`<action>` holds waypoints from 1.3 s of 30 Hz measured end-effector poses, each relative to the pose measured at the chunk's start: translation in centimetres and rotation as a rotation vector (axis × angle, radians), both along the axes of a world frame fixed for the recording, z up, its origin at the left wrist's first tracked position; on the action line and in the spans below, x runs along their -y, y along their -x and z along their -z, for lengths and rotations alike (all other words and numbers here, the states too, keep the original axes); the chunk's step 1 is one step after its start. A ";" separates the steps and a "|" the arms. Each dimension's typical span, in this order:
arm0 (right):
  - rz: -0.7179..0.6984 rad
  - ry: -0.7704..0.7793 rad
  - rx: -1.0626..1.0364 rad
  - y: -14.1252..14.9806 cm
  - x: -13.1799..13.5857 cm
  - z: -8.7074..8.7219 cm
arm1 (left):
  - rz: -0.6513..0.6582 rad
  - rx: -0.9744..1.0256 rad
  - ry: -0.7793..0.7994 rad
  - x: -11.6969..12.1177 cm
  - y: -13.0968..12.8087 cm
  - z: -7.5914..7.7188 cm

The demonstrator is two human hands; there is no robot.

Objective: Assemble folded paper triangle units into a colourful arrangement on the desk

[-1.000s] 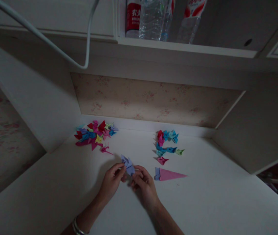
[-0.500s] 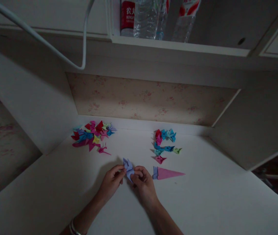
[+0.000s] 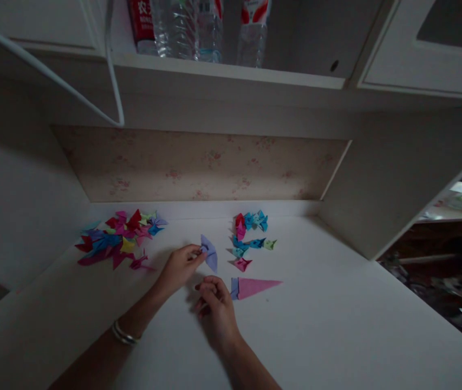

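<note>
My left hand (image 3: 182, 265) pinches a light purple folded paper piece (image 3: 211, 254) between thumb and fingers, lifted over the white desk. The piece has pointed ends above and below, and the fingers cover its left side. Lower and to the right, my right hand (image 3: 216, 300) is apart from the paper. Its fingers are loosely bent and somewhat apart, and I see nothing in them. Just right of it lies a long pink folded paper triangle (image 3: 258, 287) with a purple band (image 3: 234, 288) at its wide end.
A heap of colourful origami pieces (image 3: 111, 241) lies at the back left. Small folded pieces (image 3: 257, 243) in blue, red, pink and green form a curved arrangement right of centre. Plastic bottles (image 3: 177, 30) stand on the shelf above, and a white bent tube (image 3: 64, 86) hangs at upper left.
The view has swung right. My right hand has let go of the purple paper and drawn back toward me. My left hand has moved the paper up and away, and it now appears more spread.
</note>
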State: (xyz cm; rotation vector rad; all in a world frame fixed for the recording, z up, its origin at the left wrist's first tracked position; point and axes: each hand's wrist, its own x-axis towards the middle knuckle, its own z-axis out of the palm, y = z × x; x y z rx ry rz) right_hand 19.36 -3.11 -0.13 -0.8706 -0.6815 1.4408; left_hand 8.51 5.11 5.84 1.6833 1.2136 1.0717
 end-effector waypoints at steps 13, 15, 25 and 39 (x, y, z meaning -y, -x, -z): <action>-0.095 0.009 0.116 0.7 -0.1 0.6 | 0.255 -0.500 -0.249 -10.1 -14.1 -1.8; -0.106 0.024 0.165 0.5 -0.1 0.3 | 0.263 -0.541 -0.251 -11.2 -15.3 -1.8; -0.051 -0.084 0.604 0.1 -0.2 -0.5 | 0.266 -0.701 -0.247 -14.5 -17.1 -0.4; -0.085 -0.151 0.807 0.3 -0.3 0.3 | 0.301 -0.814 -0.253 -15.1 -16.6 0.0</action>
